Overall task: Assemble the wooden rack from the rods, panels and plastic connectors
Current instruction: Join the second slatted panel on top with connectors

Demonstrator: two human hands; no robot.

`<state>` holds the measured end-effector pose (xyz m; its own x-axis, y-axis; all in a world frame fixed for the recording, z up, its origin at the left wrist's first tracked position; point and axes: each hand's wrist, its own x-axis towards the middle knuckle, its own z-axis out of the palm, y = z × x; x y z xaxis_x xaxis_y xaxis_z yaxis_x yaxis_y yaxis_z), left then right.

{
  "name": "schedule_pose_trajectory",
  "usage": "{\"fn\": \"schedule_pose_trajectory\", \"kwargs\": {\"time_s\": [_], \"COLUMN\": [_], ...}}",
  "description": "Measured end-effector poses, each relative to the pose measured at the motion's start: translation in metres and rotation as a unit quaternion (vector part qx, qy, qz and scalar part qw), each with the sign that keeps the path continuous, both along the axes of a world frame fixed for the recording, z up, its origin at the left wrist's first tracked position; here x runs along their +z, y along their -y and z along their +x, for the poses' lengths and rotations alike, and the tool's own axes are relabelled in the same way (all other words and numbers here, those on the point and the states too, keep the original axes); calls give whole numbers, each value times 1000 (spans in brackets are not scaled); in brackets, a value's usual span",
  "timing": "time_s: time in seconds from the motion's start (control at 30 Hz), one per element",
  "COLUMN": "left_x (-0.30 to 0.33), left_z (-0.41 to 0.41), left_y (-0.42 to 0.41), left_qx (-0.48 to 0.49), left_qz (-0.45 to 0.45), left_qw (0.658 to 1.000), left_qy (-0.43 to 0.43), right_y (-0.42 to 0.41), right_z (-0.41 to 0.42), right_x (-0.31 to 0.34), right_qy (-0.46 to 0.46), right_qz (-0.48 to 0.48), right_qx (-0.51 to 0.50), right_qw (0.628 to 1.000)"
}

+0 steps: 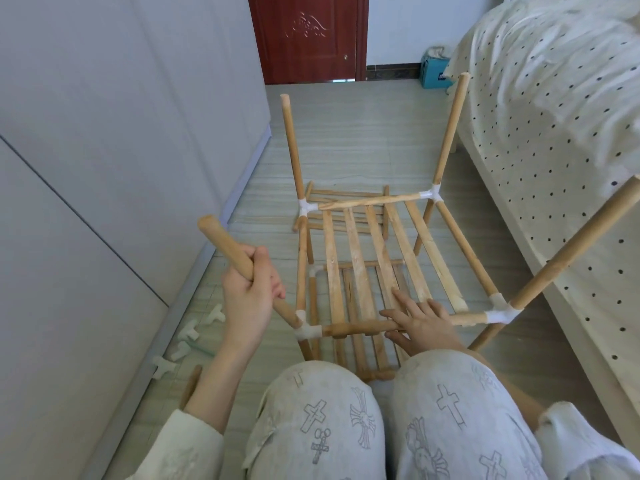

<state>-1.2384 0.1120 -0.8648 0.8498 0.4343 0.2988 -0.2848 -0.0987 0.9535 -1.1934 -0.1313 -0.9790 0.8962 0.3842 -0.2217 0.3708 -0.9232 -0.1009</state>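
Note:
The partly built wooden rack (374, 244) stands on the floor in front of my knees, with a slatted shelf and white plastic corner connectors. My left hand (247, 292) grips the near-left upright rod (221, 242), whose lower end sits in the near-left connector (306, 330). My right hand (424, 318) rests with straight fingers on the near front rail (360, 328) and the slats. Uprights rise from the far-left connector (306, 206), the far-right connector (431, 194) and the near-right connector (498, 311). A second slatted panel (367, 341) lies lower in the frame.
Several loose white connectors (188, 336) lie on the floor by the grey wardrobe (104, 168) on the left. Another slatted panel (346, 209) lies flat beyond the rack. A spare rod (190, 382) lies by my left forearm. The bed (554, 133) runs along the right; a red door (308, 36) stands behind.

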Motion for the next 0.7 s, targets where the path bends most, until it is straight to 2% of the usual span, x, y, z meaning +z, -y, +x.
{"fn": "schedule_pose_trajectory", "kwargs": {"time_s": [0.13,0.33,0.4,0.53,0.63,0.7], "left_x": [-2,3,6,-6,-2,17], "left_z": [6,26,29,6,-7,-3], "left_y": [13,8,0,15,27,31], "left_qx": [-40,-203,-222,-116,-3,39], "left_qz": [11,1,-2,64,58,69], "left_qw": [999,976,971,985,996,996], "left_qy": [-20,-79,-91,-114,-70,-37], "right_y": [-1,-2,-2,0,1,0], "right_z": [-2,-5,-5,-7,-7,-8], "right_x": [1,3,4,3,2,3], "right_qy": [3,0,-8,-13,6,6], "right_qz": [2,-4,-2,-15,-2,17], "right_qx": [-5,-4,1,8,4,3], "right_qw": [1000,1000,1000,1000,1000,1000]}}
